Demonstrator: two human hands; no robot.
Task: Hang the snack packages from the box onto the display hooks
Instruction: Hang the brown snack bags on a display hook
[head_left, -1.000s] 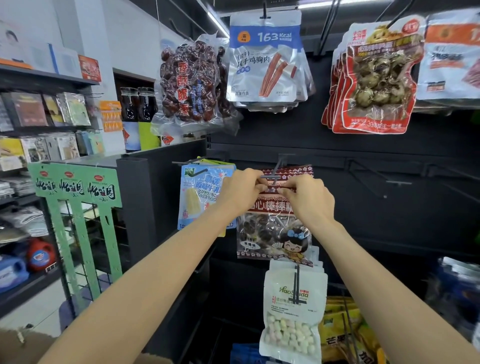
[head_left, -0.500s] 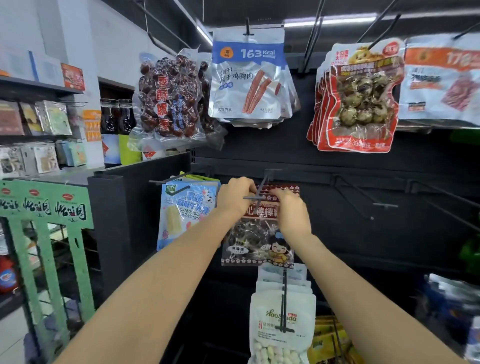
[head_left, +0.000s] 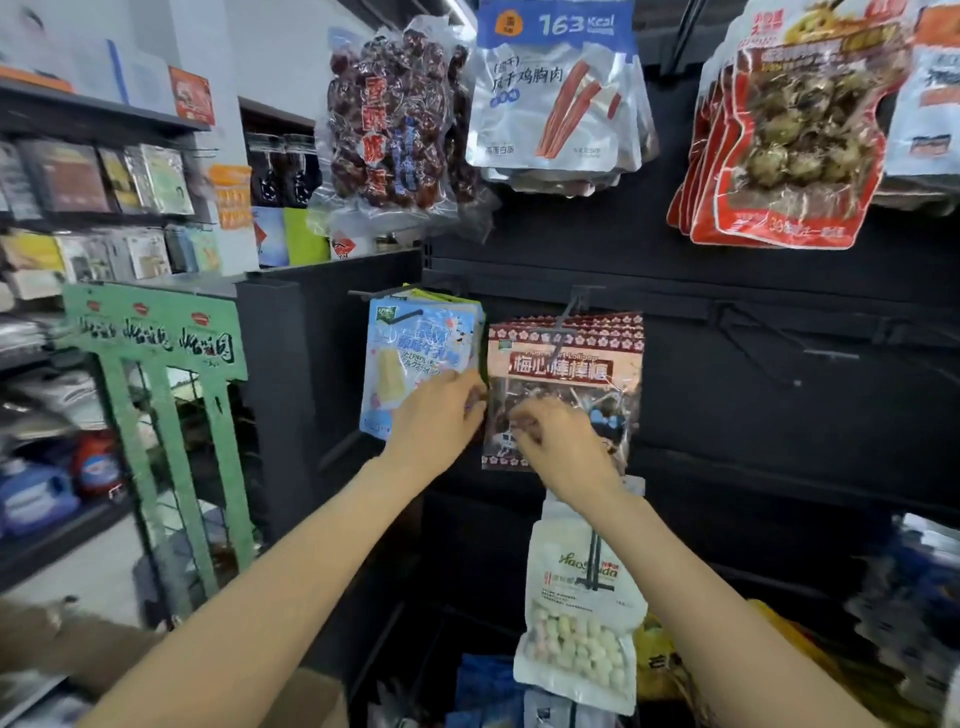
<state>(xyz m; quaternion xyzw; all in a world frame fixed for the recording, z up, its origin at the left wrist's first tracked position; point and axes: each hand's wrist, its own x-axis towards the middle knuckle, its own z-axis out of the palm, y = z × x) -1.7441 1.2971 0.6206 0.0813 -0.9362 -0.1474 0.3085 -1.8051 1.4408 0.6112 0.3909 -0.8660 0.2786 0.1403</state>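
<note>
While the lollipop package (head_left: 565, 364) is hanging on its hook (head_left: 563, 318) at frame centre, the left hand (head_left: 439, 421) is touching its left edge, fingers relaxed, and the right hand (head_left: 558, 441), loosely curled, is resting against its front.

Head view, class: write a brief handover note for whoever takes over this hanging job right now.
Left hand: at the left edge of the plum lollipop packs; grip cannot be told.
Right hand: fingers curled in front of the front pack's lower window; grip also unclear.
Packs: several hang on the display hook, beside the blue-white packs.
Done: this bunch is on its hook.
Left: let go, fetch more from the cardboard box at the bottom edge.
</note>
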